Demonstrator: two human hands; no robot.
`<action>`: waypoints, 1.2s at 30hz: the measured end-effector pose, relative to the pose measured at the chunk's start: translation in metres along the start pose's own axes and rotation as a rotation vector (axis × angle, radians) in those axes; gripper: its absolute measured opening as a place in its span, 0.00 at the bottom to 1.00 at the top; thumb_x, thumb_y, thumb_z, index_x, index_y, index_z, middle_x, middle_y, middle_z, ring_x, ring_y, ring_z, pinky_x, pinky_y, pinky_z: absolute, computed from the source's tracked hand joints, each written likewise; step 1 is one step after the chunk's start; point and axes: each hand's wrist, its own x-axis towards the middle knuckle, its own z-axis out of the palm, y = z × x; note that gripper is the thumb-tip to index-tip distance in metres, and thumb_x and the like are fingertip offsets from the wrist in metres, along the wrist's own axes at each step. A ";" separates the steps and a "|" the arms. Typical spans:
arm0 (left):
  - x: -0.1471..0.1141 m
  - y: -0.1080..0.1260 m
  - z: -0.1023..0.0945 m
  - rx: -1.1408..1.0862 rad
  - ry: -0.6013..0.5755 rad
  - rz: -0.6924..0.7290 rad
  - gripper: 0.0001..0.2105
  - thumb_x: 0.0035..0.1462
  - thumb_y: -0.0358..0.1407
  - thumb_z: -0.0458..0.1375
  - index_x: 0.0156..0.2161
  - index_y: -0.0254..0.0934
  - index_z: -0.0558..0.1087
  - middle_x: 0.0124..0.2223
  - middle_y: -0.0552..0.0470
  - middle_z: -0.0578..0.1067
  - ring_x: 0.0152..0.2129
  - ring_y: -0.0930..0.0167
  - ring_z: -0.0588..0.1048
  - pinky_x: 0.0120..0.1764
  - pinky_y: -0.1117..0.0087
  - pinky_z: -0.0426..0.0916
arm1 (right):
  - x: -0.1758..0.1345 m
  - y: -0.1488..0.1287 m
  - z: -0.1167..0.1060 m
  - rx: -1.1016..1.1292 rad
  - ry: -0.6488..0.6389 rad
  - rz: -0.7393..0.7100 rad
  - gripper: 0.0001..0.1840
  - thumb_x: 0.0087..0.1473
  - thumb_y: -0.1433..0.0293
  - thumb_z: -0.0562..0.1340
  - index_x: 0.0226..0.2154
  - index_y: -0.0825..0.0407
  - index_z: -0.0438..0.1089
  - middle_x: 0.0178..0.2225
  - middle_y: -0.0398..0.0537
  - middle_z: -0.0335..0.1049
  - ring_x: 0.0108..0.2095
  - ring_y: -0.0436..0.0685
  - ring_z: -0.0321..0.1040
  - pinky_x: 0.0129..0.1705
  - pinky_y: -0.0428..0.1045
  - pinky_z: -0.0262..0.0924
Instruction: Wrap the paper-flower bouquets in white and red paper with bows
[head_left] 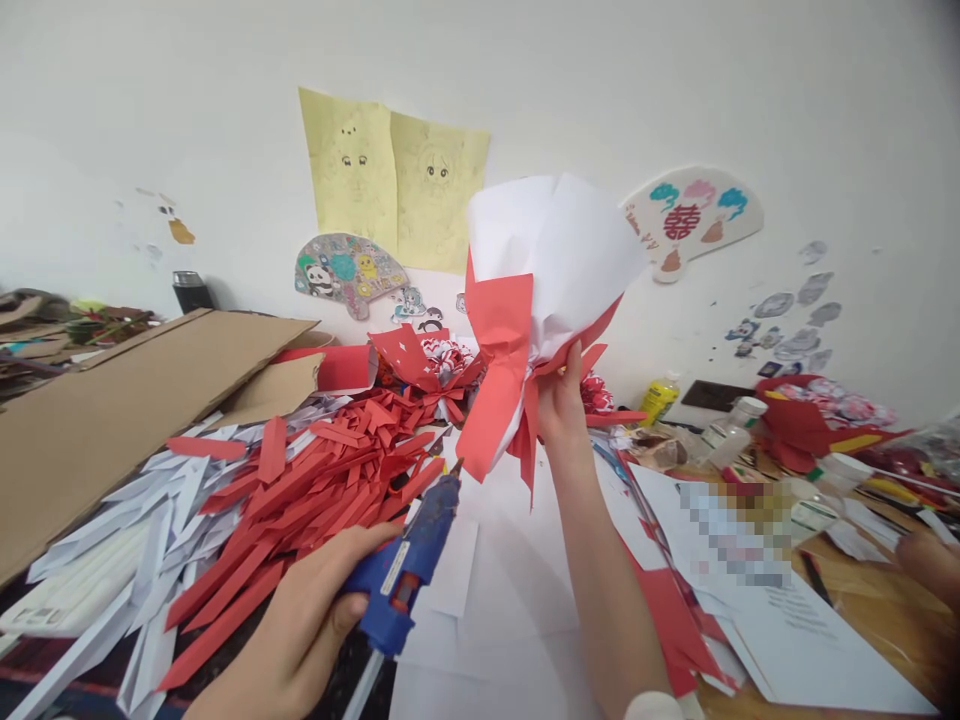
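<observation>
My left hand (311, 610) is wrapped around the body of a blue hot glue gun (409, 565), whose tip points up. A clear glue stick (365, 685) sticks out of its lower end. Higher up, my right hand (561, 400) grips the gathered lower part of a red and white paper bouquet wrap (551, 270); part of the fingers is hidden behind it. The wrap stands upright and flares at the top. The gun's tip is just below the red tail of the wrap; whether they touch I cannot tell. White paper sheets (510, 570) lie beneath.
Folded red strips (300, 490) and white strips (161, 540) are piled at left beside a cardboard sheet (172, 400). Red-wrapped paper flowers (442, 365) stand behind. Bottles (731, 430) and papers (795, 620) lie at right, where a blurred hand (934, 565) shows at the edge.
</observation>
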 end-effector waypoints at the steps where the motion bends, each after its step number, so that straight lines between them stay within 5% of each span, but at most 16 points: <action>1: 0.003 0.004 0.000 -0.010 0.031 0.020 0.18 0.67 0.41 0.44 0.59 0.43 0.62 0.50 0.50 0.77 0.44 0.70 0.77 0.44 0.76 0.71 | 0.000 0.003 0.001 0.016 0.003 0.014 0.18 0.55 0.50 0.53 0.37 0.40 0.73 0.49 0.35 0.75 0.56 0.52 0.67 0.57 0.50 0.62; 8: 0.026 0.024 0.006 -0.027 0.116 0.101 0.19 0.69 0.41 0.41 0.60 0.38 0.60 0.49 0.46 0.76 0.45 0.70 0.76 0.45 0.75 0.69 | -0.003 0.022 0.005 0.017 0.012 0.005 0.22 0.55 0.46 0.57 0.43 0.42 0.71 0.41 0.36 0.77 0.42 0.51 0.74 0.45 0.47 0.70; 14: 0.026 0.025 0.009 -0.015 0.131 0.091 0.19 0.69 0.41 0.41 0.60 0.37 0.60 0.49 0.45 0.76 0.45 0.69 0.75 0.45 0.73 0.69 | -0.006 0.027 0.012 -0.067 0.031 0.009 0.27 0.44 0.43 0.65 0.40 0.42 0.73 0.44 0.42 0.76 0.47 0.59 0.73 0.46 0.54 0.72; 36: 0.021 0.026 0.007 -0.066 0.125 0.062 0.21 0.69 0.40 0.43 0.62 0.36 0.58 0.46 0.44 0.74 0.39 0.68 0.73 0.42 0.69 0.68 | -0.014 0.032 0.032 -0.164 0.060 0.047 0.23 0.45 0.43 0.59 0.41 0.34 0.72 0.47 0.40 0.76 0.61 0.61 0.61 0.54 0.58 0.66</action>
